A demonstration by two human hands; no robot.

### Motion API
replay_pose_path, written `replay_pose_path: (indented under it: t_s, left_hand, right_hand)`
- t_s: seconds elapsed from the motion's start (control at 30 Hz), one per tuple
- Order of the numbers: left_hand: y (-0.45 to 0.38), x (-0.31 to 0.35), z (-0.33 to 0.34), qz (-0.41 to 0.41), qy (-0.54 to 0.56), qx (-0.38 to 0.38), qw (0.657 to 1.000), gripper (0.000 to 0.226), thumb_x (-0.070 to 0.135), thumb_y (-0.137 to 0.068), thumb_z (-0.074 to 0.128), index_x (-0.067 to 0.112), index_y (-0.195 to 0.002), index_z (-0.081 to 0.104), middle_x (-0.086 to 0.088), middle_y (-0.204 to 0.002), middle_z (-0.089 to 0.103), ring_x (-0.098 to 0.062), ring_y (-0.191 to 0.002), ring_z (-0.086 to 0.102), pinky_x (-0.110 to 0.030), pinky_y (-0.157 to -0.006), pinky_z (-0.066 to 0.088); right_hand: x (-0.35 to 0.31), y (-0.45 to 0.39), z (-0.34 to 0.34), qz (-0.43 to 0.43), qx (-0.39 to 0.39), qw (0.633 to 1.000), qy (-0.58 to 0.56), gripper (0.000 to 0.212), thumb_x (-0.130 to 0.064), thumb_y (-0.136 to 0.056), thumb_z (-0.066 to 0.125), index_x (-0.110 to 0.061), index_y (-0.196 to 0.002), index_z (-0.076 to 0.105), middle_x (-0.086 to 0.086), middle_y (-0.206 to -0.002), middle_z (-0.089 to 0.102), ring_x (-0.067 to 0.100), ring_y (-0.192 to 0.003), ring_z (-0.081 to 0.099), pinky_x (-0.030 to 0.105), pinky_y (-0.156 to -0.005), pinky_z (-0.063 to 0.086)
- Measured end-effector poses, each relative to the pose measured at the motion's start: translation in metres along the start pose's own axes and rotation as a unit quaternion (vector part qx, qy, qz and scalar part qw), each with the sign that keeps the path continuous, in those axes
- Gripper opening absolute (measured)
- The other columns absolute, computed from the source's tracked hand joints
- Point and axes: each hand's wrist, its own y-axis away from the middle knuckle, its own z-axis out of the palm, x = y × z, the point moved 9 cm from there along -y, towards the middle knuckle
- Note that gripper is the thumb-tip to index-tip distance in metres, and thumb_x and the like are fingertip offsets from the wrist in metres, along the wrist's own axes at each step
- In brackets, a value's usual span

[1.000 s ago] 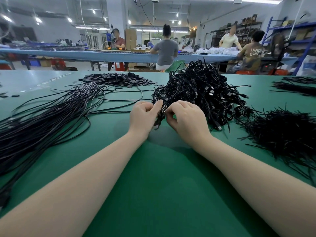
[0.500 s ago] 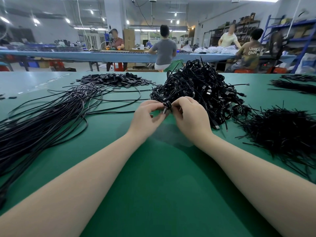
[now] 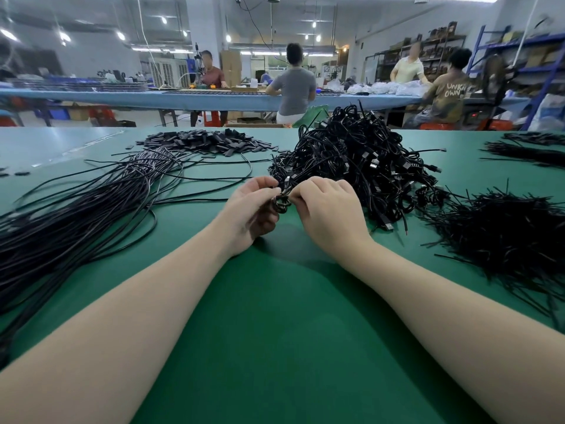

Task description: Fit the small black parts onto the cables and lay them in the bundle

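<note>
Green matting covers the counter under my forearms. Both of my hands meet just above it: my left hand and right hand each close their grip on a small coiled black cable, pinching it between them, I judge to steady it for fitting. Flat black parts lie heaped behind, loose long black cables spread leftward, and the tangled finished bundle sits just beyond my right fingers.

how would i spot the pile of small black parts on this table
Start at the green table and look to its far edge, left of the tall tangled cable heap. The small black parts lie there in a low, flat spread: short flat tabs, not long strands like everything around them.
</note>
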Motion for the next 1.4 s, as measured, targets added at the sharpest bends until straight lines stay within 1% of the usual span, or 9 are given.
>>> replay_pose_path:
  t_s: [0.17,0.27,0.47,0.73,0.8,0.93,1.07,1.2,1.4]
  left_hand:
    - [0.004,0.002,0.014,0.03,-0.067,-0.07,0.995,0.037,-0.002,-0.096,0.043,0.024,-0.102,0.069,0.003,-0.084,0.067,-0.003,-0.063,0.062,-0.017,-0.056,0.046]
    - [0.008,0.007,0.019,0.104,-0.127,-0.094,0.982,0.032,-0.006,-0.091,0.056,0.018,-0.112,0.064,0.01,-0.071,0.065,0.004,-0.058,0.054,-0.01,-0.059,0.043]
    - [0.002,0.006,0.005,0.098,-0.114,0.006,0.989,0.009,0.021,-0.085,0.072,0.018,-0.086,0.064,0.014,-0.069,0.069,0.001,-0.068,0.062,-0.017,-0.068,0.05]
    - [0.002,0.002,0.007,0.021,-0.04,-0.02,0.999,0.02,0.025,-0.091,0.064,0.021,-0.102,0.049,0.001,-0.065,0.061,-0.014,-0.046,0.053,-0.019,-0.04,0.034]
    - [0.003,0.003,0.009,0.024,-0.044,-0.039,0.998,0.005,0.023,-0.094,0.059,0.025,-0.092,0.055,0.004,-0.063,0.061,-0.013,-0.048,0.057,-0.018,-0.042,0.034]
    - [0.003,0.003,0.012,0.039,-0.053,-0.067,0.996,0.032,0.002,-0.092,0.049,0.026,-0.092,0.07,0.004,-0.077,0.071,-0.013,-0.067,0.068,-0.019,-0.049,0.043]
    - [0.004,0.002,0.015,0.073,-0.101,-0.091,0.988,0.03,0.006,-0.082,0.072,0.034,-0.087,0.077,0.015,-0.093,0.073,0.001,-0.08,0.066,-0.015,-0.059,0.051]
    - [0.002,0.003,0.011,0.095,-0.103,-0.072,0.987,0.023,0.014,-0.077,0.078,0.036,-0.084,0.078,0.016,-0.086,0.072,0.004,-0.078,0.065,-0.013,-0.061,0.049]
    - [-0.003,0.002,0.01,0.103,-0.103,-0.074,0.987,0.037,-0.005,-0.082,0.068,0.031,-0.085,0.078,0.013,-0.092,0.074,0.001,-0.068,0.06,-0.011,-0.063,0.048]
  right_hand:
    - [0.028,0.002,0.005,0.084,-0.037,0.995,-0.032,0.016,-0.021,-0.096,0.053,-0.011,-0.096,0.065,0.004,-0.096,0.067,0.029,-0.09,0.06,0.036,-0.078,0.033]
    - [0.031,0.003,0.009,0.091,-0.046,0.993,-0.054,0.016,-0.021,-0.096,0.053,-0.01,-0.098,0.065,0.004,-0.099,0.067,0.028,-0.092,0.059,0.036,-0.08,0.033]
    - [0.019,0.001,0.004,0.079,-0.015,0.996,-0.044,0.014,-0.017,-0.094,0.054,-0.009,-0.094,0.066,0.004,-0.094,0.067,0.028,-0.088,0.061,0.036,-0.078,0.034]
    - [-0.001,0.002,-0.015,-0.016,0.085,0.99,0.114,0.014,-0.017,-0.089,0.064,-0.015,-0.076,0.067,-0.002,-0.072,0.064,0.022,-0.063,0.06,0.035,-0.066,0.037]
    - [-0.001,0.002,-0.014,-0.007,0.08,0.993,0.084,0.015,-0.018,-0.091,0.062,-0.014,-0.078,0.068,-0.002,-0.074,0.065,0.022,-0.065,0.061,0.035,-0.068,0.035]
    - [0.016,0.002,-0.009,0.057,0.035,0.998,0.008,0.014,-0.019,-0.093,0.058,-0.013,-0.086,0.068,0.0,-0.083,0.069,0.025,-0.076,0.064,0.034,-0.073,0.03]
    - [0.028,0.004,0.001,0.094,-0.011,0.995,-0.028,0.015,-0.022,-0.095,0.055,-0.013,-0.094,0.067,-0.001,-0.092,0.069,0.024,-0.086,0.062,0.032,-0.078,0.029]
    - [0.031,0.003,0.011,0.116,-0.042,0.987,-0.104,0.016,-0.017,-0.095,0.055,-0.011,-0.101,0.069,0.005,-0.099,0.069,0.027,-0.093,0.062,0.041,-0.088,0.041]
    - [0.034,0.004,0.008,0.128,-0.034,0.984,-0.121,0.017,-0.015,-0.095,0.056,-0.011,-0.102,0.071,0.004,-0.1,0.071,0.024,-0.091,0.064,0.047,-0.086,0.046]
